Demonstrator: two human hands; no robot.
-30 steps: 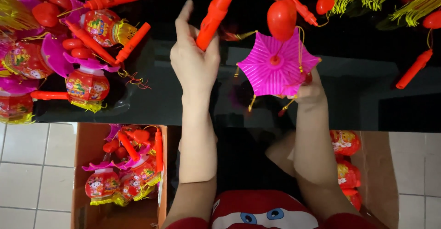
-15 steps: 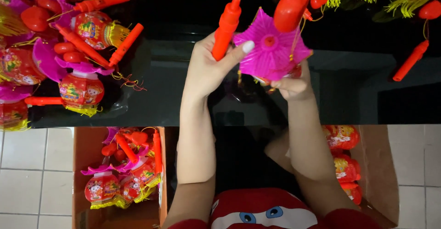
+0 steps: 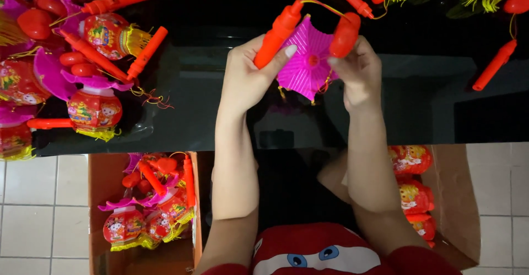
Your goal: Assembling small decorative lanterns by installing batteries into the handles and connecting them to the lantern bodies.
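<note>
Holding a pink paper lantern top (image 3: 308,65) above the black table (image 3: 193,115), both grips closed.

Our left hand (image 3: 248,82) clamps the orange stick handle (image 3: 277,32); our right hand (image 3: 361,74) pinches the red heart bulb (image 3: 344,35), joined to it by a thin cord. We judge the pleated piece light, flimsy and easily creased, so the rigid plastic parts are the safer hold. Finished lanterns (image 3: 93,107) crowd the table's left, with more in cardboard boxes (image 3: 102,187) below.

The right hand (image 3: 359,74) covers the lower right part of the pink pleated lantern top (image 3: 306,64), and the left hand (image 3: 248,76) hides the orange handle's (image 3: 277,32) lower end. Far left of the left hand, the lantern pile (image 3: 55,60) is cut by the frame edge.
</note>
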